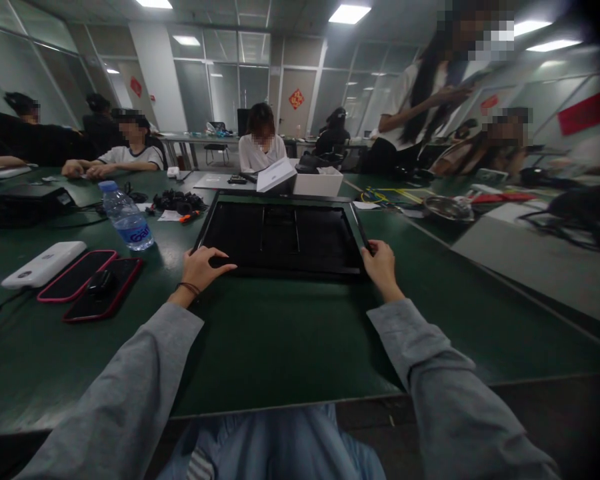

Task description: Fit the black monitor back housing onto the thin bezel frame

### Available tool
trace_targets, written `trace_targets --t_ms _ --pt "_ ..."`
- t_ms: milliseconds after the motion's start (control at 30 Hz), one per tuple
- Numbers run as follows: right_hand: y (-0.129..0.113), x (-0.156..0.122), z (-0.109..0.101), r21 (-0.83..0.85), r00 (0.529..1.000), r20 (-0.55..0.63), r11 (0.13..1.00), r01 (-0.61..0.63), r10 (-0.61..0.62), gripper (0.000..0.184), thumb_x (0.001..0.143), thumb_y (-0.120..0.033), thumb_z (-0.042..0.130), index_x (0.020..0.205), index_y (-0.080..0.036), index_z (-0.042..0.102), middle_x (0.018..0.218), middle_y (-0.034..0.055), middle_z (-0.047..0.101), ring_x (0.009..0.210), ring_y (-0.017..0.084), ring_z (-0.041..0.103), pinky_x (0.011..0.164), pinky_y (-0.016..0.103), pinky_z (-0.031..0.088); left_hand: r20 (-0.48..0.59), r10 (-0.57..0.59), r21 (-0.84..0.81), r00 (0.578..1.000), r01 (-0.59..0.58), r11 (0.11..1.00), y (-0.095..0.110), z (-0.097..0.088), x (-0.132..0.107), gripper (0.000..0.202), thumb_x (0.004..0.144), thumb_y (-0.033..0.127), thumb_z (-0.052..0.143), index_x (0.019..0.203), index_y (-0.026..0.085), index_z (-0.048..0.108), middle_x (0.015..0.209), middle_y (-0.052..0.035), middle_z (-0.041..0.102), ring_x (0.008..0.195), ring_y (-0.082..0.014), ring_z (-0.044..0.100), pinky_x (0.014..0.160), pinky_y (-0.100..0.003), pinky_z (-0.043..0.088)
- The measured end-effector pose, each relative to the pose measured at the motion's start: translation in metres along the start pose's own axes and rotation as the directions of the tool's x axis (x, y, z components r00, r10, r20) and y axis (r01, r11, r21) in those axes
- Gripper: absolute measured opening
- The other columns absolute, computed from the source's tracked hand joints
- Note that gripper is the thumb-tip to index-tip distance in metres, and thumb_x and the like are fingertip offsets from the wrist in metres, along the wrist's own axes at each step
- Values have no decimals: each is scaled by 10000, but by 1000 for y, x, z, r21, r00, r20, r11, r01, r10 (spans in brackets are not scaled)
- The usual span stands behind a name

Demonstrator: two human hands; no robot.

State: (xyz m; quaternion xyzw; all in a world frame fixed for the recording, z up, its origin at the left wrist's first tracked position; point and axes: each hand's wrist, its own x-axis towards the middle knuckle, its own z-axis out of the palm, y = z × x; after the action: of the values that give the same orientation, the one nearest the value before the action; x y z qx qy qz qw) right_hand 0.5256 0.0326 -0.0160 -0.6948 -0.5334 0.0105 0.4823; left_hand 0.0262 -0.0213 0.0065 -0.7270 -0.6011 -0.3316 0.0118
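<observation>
A green table point(280, 347) is spread beneath a shallow black tray point(280, 237), which is placed between the right hand point(381, 263) and the left hand point(199, 270). Its right rim is clasped by the right; its near left corner is met by the left, thumb and forefinger slightly parted, though whether it is gripped cannot be told. Farther left, a water bottle point(129, 217) is stood upright near a red-edged phone point(120, 288).

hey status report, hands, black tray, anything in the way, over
Left grip at near left corner, right grip on right edge. Black tray between them, open side up. Water bottle stands left, not touching.
</observation>
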Motion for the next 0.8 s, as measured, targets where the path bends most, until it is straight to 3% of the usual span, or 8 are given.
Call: trace_targets --t_ms 167,367,667,800 --pt "-4 -12 4 -34 998 -20 998 51 -52 273 822 -247 575 1066 -148 648 1093 175 634 1070 293 576 1023 501 443 102 -23 15 995 21 1000 -10 2 2 339 756 582 767 930 293 733 1049 -28 758 1050 -264 651 1082 -486 321" --pt "2 -21 10 -2 998 -23 998 65 -65 281 817 -290 562 1054 -162 644 1085 172 648 1034 299 594 988 522 468 250 10 56 968 -25 998 -12 0 2 396 754 657 725 902 289 723 1028 -12 772 1056 -264 654 1125 -554 200" --pt "5 -21 11 44 1000 -18 999 20 -19 349 825 -316 567 1118 -144 647 1096 181 724 1015 289 679 959 469 514 170 71 62 983 -83 995 -10 -1 3 359 819 612 696 959 282 710 1082 -16 769 1049 -236 660 1084 -480 253" --pt "4 -22 11 22 1000 -16 1000 22 -22 369 826 -320 564 1133 -134 651 1109 189 728 1021 290 684 956 468 517 188 69 74 980 -84 994 -11 -1 4 366 816 609 702 962 274 709 1076 -19 768 1026 -233 661 1065 -474 261"
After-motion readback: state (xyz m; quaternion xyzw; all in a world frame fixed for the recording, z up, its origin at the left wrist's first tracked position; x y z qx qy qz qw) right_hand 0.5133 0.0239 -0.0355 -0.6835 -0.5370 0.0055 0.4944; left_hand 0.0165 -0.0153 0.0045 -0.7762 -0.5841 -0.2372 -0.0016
